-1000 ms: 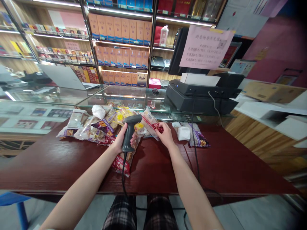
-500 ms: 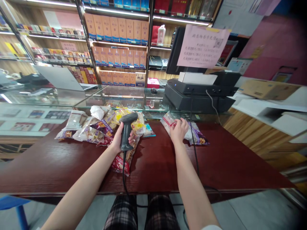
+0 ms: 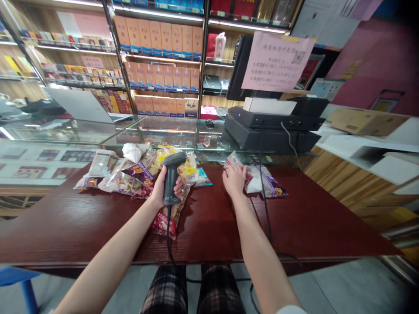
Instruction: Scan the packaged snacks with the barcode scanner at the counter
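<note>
My left hand (image 3: 161, 188) is closed round the grip of a dark grey barcode scanner (image 3: 171, 175), its head aimed at a heap of snack packets (image 3: 137, 170) on the dark red table (image 3: 81, 222). Its cable (image 3: 168, 237) drops over the front edge. My right hand (image 3: 233, 179) hovers open, fingers spread, just left of a smaller pile of snack packets (image 3: 262, 183) at the right. One red-and-clear packet (image 3: 236, 162) lies at its fingertips. Another packet (image 3: 166, 218) lies under the scanner.
A black cash register (image 3: 271, 126) with a screen and a pink paper notice (image 3: 276, 61) stands on the glass counter (image 3: 170, 131) behind. A grey laptop (image 3: 85, 107) sits at the left. Shelves of orange boxes (image 3: 163, 56) fill the back wall. A black cable (image 3: 266, 209) crosses the table.
My right hand carried a red-and-clear packet from the scanner to the right pile, set it down and let go, then drew back a little. My left hand kept the scanner almost still.
</note>
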Demonstrator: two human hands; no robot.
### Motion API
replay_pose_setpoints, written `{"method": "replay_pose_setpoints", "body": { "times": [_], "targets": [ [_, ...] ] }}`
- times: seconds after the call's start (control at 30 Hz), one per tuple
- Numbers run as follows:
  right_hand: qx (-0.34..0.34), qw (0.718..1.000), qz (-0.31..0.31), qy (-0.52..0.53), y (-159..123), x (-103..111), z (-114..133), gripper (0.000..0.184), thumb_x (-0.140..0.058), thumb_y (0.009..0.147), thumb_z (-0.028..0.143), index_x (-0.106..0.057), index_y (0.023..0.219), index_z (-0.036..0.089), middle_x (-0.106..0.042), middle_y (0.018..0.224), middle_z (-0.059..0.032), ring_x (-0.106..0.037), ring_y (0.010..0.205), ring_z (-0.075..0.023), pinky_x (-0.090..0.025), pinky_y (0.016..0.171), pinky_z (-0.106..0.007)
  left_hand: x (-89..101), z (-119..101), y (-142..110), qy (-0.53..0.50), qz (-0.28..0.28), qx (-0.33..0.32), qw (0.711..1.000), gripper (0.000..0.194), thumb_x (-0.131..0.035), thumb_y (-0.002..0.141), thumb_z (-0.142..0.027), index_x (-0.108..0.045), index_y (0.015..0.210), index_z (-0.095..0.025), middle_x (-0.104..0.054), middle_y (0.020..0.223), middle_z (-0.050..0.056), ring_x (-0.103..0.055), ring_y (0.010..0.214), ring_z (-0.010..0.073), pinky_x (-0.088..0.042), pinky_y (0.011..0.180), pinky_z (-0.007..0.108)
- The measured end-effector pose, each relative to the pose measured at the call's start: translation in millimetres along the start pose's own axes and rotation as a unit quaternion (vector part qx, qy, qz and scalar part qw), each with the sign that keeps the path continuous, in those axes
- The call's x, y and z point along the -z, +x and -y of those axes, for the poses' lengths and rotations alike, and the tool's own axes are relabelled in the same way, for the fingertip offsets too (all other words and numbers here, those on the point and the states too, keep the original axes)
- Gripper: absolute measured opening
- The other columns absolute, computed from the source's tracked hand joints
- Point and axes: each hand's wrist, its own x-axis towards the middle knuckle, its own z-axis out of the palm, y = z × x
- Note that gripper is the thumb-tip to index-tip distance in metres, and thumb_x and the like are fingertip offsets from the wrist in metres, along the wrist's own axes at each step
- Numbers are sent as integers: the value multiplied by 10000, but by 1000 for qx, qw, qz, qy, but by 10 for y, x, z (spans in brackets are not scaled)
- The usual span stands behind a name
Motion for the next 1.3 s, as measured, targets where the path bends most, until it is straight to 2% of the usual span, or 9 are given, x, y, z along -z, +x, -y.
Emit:
{"method": "replay_pose_setpoints", "body": {
  "times": [0.1,0.2,0.33,0.73,0.83,0.97,1.03,1.2,1.3],
  "targets": [
    [-25,979,140,148,-71,-112,235,215,-528,848,328,-697,914,214,-731,904,-70,-652,845,-235,-485,884,-426,-18,-2,-10,-7,-11,1,1000,539,-445,884,-666,-540,752,-152,-497,558,8,-446,399,99,-372,378,212],
    [-32,937,261,229,-206,-299,431,292,-586,833,479,-722,837,221,-716,784,-25,-640,729,-208,-500,756,-349,-22,-7,-18,10,-9,28,1000,580,-438,858,-711,-532,717,-156,-483,539,6,-449,404,106,-393,392,225],
    [-40,885,326,331,-330,-505,541,385,-582,822,567,-723,775,212,-690,738,-6,-623,732,-194,-491,701,-314,10,0,-8,27,-6,38,999,592,-430,850,-725,-537,711,-160,-467,523,1,-440,400,112,-398,390,234],
    [-164,842,310,410,-330,-506,603,244,-708,700,451,-711,689,207,-642,597,-14,-604,577,-190,-470,556,-312,-76,-42,-38,18,-11,13,1000,546,-427,888,-667,-569,805,-146,-502,572,10,-439,397,106,-389,372,226],
    [-251,834,218,441,-202,-427,479,197,-705,650,401,-672,668,208,-651,610,-9,-593,565,-178,-471,524,-296,-38,-86,-36,24,-6,-17,1000,531,-436,901,-641,-565,787,-138,-517,585,21,-447,407,96,-386,378,213],
    [-342,823,-3,454,11,-299,192,265,-677,621,451,-573,698,219,-635,651,10,-585,615,-170,-472,558,-281,31,-116,-4,19,-6,-50,999,508,-457,911,-608,-555,756,-133,-515,595,24,-454,423,88,-398,397,204],
    [-340,834,-32,433,60,-252,84,338,-638,645,535,-551,738,222,-628,680,10,-604,684,-183,-486,624,-290,39,-110,15,26,-6,-51,998,504,-466,909,-602,-558,758,-130,-509,592,22,-450,425,88,-394,396,203],
    [-257,891,82,366,-6,-156,-4,636,-800,540,479,-547,1074,242,-670,1028,-36,-630,958,-222,-505,846,-343,30,-79,41,41,-11,-57,997,509,-478,904,-600,-600,861,-108,-504,590,12,-427,414,85,-375,381,197],
    [-309,856,178,375,-37,-74,-9,811,-854,534,383,-467,1241,298,-655,1149,-51,-662,953,-233,-533,816,-397,64,-75,48,43,0,-59,997,518,-487,897,-607,-604,864,-104,-504,591,12,-433,419,86,-388,389,201]
  ]
}}
